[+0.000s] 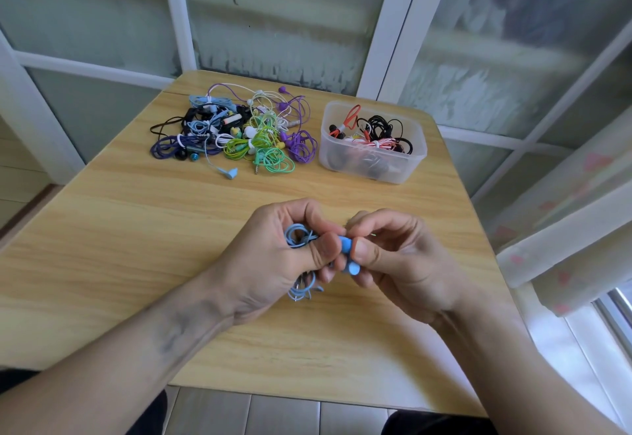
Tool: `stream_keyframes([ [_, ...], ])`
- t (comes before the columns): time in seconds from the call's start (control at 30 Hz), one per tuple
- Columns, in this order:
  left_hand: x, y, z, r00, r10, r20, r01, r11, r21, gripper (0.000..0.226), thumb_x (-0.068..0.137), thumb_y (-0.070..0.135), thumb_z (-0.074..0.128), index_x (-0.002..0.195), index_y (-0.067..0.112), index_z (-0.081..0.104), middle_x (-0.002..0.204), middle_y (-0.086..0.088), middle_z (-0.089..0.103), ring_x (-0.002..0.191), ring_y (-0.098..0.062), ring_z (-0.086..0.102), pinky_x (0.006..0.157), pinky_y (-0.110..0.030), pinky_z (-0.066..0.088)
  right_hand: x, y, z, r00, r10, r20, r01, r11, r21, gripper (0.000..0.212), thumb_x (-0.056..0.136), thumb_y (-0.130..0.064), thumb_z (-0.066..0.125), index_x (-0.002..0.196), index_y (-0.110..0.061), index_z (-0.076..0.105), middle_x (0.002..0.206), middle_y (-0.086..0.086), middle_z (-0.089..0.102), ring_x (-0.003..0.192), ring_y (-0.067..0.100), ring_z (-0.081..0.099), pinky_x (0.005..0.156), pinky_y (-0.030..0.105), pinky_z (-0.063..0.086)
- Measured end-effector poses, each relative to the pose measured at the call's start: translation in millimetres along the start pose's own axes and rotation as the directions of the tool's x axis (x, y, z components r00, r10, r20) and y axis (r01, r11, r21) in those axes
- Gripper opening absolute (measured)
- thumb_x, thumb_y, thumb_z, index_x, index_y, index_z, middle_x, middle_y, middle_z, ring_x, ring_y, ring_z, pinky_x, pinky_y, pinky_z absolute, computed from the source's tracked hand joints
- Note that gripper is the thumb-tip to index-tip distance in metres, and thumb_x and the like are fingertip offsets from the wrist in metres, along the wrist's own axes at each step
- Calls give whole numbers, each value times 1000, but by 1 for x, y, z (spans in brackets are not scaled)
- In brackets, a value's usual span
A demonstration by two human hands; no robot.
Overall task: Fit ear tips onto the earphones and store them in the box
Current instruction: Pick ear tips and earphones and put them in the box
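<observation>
In the lower middle of the frame the left hand (273, 257) holds a coiled light-blue earphone cable (297, 237); its fingers are curled round the bundle, and some loops hang out under the palm. The right hand (393, 257) pinches the blue earbud (346, 245) between thumb and forefinger, just beside the left thumb. A second blue earbud (352, 268) shows a little lower, between the fingers of both hands. Whether an ear tip is already sitting on either bud I cannot tell; the fingers cover that part.

I judge this pair to be very light and soft in the cable, so it will not resist, but it can slip and untwist if the bundle is loosened. The bud itself is small, smooth and stiff, so it is best taken at its body, near the place where the cable enters. An ear tip is probably soft and springy and easy to drop, so it needs a firm pinch and a push with a small turn.

In the upper middle of the frame a pile of coloured earphones (236, 130) lies on the wooden table (136, 229). To its right stands the clear plastic box (372, 161), which already contains red and black earphones (372, 133).
</observation>
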State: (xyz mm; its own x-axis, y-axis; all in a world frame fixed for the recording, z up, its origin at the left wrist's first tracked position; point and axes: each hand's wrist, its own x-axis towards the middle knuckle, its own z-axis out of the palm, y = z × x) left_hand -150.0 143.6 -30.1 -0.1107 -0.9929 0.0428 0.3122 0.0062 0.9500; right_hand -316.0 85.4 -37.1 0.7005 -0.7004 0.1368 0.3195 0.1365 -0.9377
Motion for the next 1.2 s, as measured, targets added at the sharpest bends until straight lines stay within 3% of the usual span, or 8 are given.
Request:
stream_keyframes([
  [0.13,4,-2,-2,986,122,-111,-108,986,125,17,75,10,75,65,20,64,60,-10,65,50,-16,55,50,-25,48,-3,2,2,971,-181,-157,113,924,-366,4,81,-17,79,81,-16,75,77,6,71,62,22,61,57,26,49],
  [0.27,6,-6,5,936,240,-258,-179,955,238,14,70,18,71,72,10,60,61,-7,67,50,-14,57,50,-25,47,-5,7,10,863,-471,-181,188,634,-750,17,84,-9,72,86,-27,75,84,-10,74,77,13,69,67,32,53],
  [0.5,5,-7,8,886,314,-341,-221,933,284,13,68,22,71,73,13,63,63,-3,68,51,-13,60,50,-20,48,-4,2,11,833,-547,-82,242,494,-835,26,80,-7,80,98,-26,75,88,-9,74,80,12,70,66,31,51],
  [0.57,5,-6,8,892,323,-317,-227,925,304,15,69,23,71,74,11,63,61,-3,68,51,-12,60,50,-23,48,-3,1,10,838,-538,-98,239,522,-819,24,79,-7,80,94,-26,75,85,-9,75,77,12,69,65,30,51],
  [0.7,6,-7,3,887,382,-261,-252,872,420,13,74,20,76,72,12,65,58,3,66,51,-9,57,50,-24,45,-4,-1,14,885,-379,-270,137,767,-628,8,79,-21,78,86,-24,77,80,0,76,73,26,71,65,45,57],
  [0.87,8,-18,-6,825,549,-133,-358,691,628,11,73,1,73,76,11,70,69,9,71,67,-7,69,65,-29,58,-5,-9,13,937,-118,-329,-46,891,-451,13,78,-15,74,87,-7,78,77,5,77,68,8,68,65,18,52],
  [1.0,8,-22,-7,781,622,-58,-424,595,683,9,75,11,77,80,7,70,76,7,72,71,-6,70,64,-32,57,-7,-12,6,954,-6,-300,-119,909,-398,24,72,-25,75,90,-10,78,77,5,74,65,7,59,62,19,46],
  [1.2,9,-17,6,884,410,-225,-270,840,471,17,77,23,75,89,16,66,76,5,70,59,-19,64,57,-27,52,-5,-16,2,956,-93,-277,-43,892,-449,19,77,-13,72,95,-6,74,76,1,75,59,4,61,56,13,45],
])
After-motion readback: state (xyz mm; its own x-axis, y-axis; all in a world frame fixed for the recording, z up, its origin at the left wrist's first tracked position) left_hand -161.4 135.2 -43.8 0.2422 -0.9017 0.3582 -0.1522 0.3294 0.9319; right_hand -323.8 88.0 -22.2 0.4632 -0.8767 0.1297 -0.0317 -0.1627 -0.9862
